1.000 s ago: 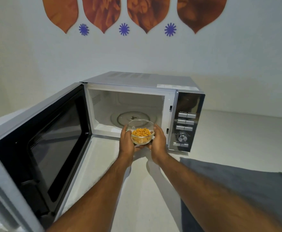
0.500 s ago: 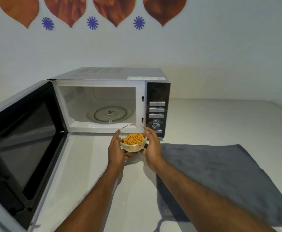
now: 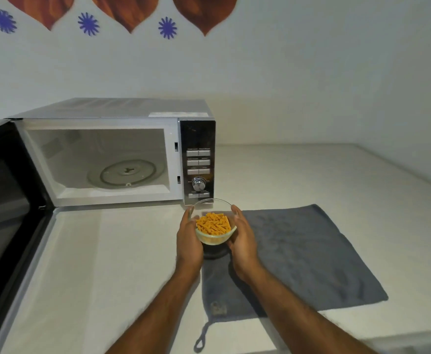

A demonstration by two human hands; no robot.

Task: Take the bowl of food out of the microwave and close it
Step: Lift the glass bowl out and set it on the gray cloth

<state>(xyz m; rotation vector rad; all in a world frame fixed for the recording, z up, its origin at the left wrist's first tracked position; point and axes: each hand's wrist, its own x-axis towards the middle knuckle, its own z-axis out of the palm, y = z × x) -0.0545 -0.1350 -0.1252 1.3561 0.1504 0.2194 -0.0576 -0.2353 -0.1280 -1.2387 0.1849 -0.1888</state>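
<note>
A clear glass bowl (image 3: 213,227) of orange pasta-like food is held between both hands, above the left edge of a grey cloth (image 3: 303,254). My left hand (image 3: 189,240) cups its left side and my right hand (image 3: 243,241) cups its right side. The bowl is out in front of the microwave's control panel (image 3: 198,164), lower right of the cavity. The silver microwave (image 3: 112,149) stands at the back left with its cavity bare except for the glass turntable (image 3: 122,173). Its door (image 3: 2,213) is swung wide open to the left.
The white counter (image 3: 112,264) runs forward to an edge at the bottom right. The grey cloth has a hanging loop (image 3: 201,341) at its near left corner. A white wall with orange and purple decorations rises behind, and another wall closes the right side.
Both hands have carried the bowl out of the microwave's opening and to the right, down toward the grey cloth. The view has shifted right. The door stays open.
</note>
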